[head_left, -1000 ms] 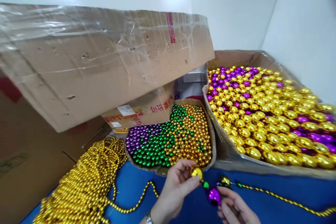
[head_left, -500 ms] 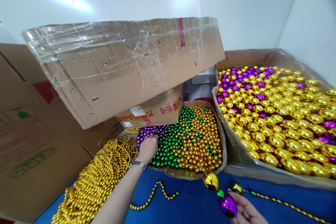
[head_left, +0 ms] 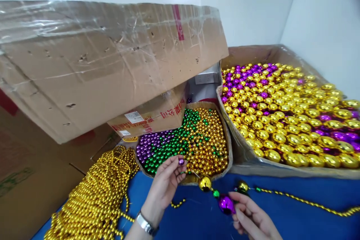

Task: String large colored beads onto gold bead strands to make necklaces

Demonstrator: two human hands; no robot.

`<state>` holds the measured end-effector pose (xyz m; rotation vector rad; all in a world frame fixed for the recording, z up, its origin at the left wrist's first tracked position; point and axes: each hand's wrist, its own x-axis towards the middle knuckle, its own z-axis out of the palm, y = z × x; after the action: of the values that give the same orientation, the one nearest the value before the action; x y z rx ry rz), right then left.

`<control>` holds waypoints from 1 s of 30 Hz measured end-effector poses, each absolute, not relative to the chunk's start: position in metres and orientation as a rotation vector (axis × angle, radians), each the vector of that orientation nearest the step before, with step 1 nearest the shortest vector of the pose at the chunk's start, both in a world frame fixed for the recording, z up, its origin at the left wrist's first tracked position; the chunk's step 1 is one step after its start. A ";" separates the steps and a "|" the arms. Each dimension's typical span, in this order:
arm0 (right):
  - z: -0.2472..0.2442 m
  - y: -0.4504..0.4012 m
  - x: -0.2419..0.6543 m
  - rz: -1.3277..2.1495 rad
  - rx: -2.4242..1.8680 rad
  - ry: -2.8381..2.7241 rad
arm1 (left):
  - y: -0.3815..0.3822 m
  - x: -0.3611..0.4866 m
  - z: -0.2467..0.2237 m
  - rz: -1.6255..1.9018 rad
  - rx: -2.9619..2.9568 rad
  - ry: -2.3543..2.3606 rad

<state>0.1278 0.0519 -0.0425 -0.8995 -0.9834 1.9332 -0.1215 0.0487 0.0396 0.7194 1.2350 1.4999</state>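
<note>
My left hand point(head_left: 166, 179) pinches a small purple bead point(head_left: 181, 161) between thumb and fingertips, just above the front edge of the bead box. In my right hand point(head_left: 251, 213) is a large purple bead point(head_left: 226, 204), part of a strung row. Beside it on the string sit a small green bead point(head_left: 215, 193) and a large gold bead point(head_left: 204, 184), and a thin strand end sticks out past the gold one toward my left hand. Behind my right fingers the strand runs on through another gold bead point(head_left: 243, 186) to a gold bead chain point(head_left: 298, 199).
A low box point(head_left: 229, 163) holds loose purple, green and gold beads. To the right, a bigger carton point(head_left: 239, 146) is full of large gold and purple beads. Gold bead strands point(head_left: 98, 191) are heaped at left on the blue table point(head_left: 197, 217). Tilted cartons point(head_left: 112, 67) overhang the back.
My left hand has come out of the purple beads toward the right and now holds one purple bead. The right hand keeps hold of the strand. The view has shifted right.
</note>
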 end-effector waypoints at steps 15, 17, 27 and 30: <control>-0.043 0.049 0.129 1.851 -0.921 -1.063 | 0.036 -0.099 0.038 1.510 0.591 1.110; -0.042 0.048 0.128 1.827 -0.923 -1.085 | 0.033 -0.097 0.040 1.507 0.665 1.167; -0.069 0.048 0.146 1.414 -1.042 -1.857 | 0.019 -0.080 0.039 1.274 1.278 1.419; -0.045 0.054 0.153 1.143 -1.005 -2.014 | 0.019 -0.072 0.056 1.292 1.463 1.413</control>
<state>0.1530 0.0537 -0.0454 -1.0051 -2.0137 1.1429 -0.0718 0.0186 0.0558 1.4632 1.4134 1.2924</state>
